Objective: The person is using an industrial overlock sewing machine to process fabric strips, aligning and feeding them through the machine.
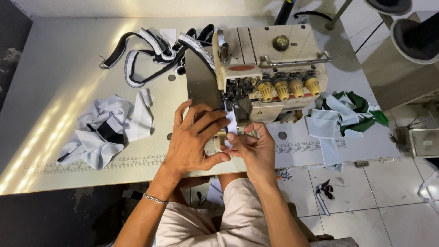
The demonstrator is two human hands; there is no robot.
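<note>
A cream overlock sewing machine (270,59) with several yellow tension knobs stands on a pale worktable (55,59). A narrow white fabric strip (232,122) runs from under its presser foot toward me. My left hand (194,139) lies flat with fingers spread just left of the needle area, pressing the strip down. My right hand (254,148) pinches the near end of the strip between thumb and fingers at the table's front edge. A chain bracelet circles my left wrist.
A heap of white and black cloth pieces (105,130) lies at the left. Black-and-white straps (155,50) trail behind the machine. White and green fabric (343,114) sits at the right. A printed ruler (137,161) lines the front edge. Scraps litter the tiled floor (366,201).
</note>
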